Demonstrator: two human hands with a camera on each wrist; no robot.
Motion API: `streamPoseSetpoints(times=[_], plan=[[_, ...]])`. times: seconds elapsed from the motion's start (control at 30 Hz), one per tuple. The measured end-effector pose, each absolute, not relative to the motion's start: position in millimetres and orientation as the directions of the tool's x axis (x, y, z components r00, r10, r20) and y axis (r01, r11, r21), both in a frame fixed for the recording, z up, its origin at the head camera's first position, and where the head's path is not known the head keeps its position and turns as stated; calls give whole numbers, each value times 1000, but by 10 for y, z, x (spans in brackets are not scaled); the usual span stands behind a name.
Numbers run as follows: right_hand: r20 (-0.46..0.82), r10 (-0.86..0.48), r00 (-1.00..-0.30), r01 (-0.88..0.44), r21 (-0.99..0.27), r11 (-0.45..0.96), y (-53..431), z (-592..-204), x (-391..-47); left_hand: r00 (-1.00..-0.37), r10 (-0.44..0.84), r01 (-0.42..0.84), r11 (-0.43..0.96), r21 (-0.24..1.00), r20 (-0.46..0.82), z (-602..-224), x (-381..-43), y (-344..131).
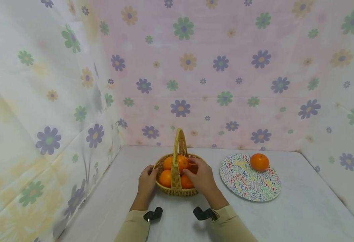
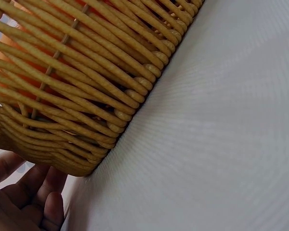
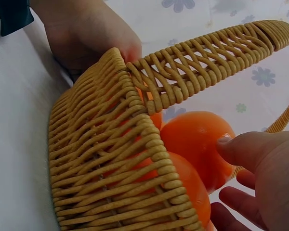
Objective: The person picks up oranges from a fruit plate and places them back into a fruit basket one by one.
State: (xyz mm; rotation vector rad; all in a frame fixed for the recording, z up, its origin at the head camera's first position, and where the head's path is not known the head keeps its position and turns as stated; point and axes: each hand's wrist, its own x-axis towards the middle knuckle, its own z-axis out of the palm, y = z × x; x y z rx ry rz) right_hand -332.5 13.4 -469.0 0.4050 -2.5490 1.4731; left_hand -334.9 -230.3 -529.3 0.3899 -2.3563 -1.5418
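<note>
A yellow-brown wicker basket (image 1: 177,192) with a tall arched handle stands on the table, holding several oranges (image 1: 165,178). At its left end my left hand (image 1: 147,181) holds the rim, thumb at the top edge; the left wrist view shows curled fingers (image 2: 53,211) beside the basket's lower wall. My right hand (image 1: 203,176) reaches over the right rim and grips an upper orange (image 3: 197,144) between thumb and fingers. In the right wrist view the thumb lies on the orange's side, with the far fingertips partly hidden.
Right of the basket lies a round plate (image 1: 240,181) with a multicoloured speckled pattern. One orange (image 1: 259,162) sits near its back edge. A white cloth covers the table (image 1: 298,188), and flower-printed curtains (image 1: 213,84) enclose the back and sides.
</note>
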Motion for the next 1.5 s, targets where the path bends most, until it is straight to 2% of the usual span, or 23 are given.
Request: streamPoseSetpoints(times=[0.53,0.97,1.3,1.5], plan=[[244,-112,-963,-268,-851,452,458,-4541,-3379,-909,-399,-56,403,914,120,-5257,-3325,-2284],[178,3,-984,-151,-846,512,961,-4461,-3517,-915,-385,-50,399,916,118,-5260,-3324,-2296],[143,99,-985,-73,-857,511,1296,-4457,-3569,-918,-380,-51,395,917,113,-5265,-3331,-2296],[105,191,-976,-6,-887,461,1481,-4462,-3580,-917,-383,-50,396,917,115,-5266,-3336,-2292]])
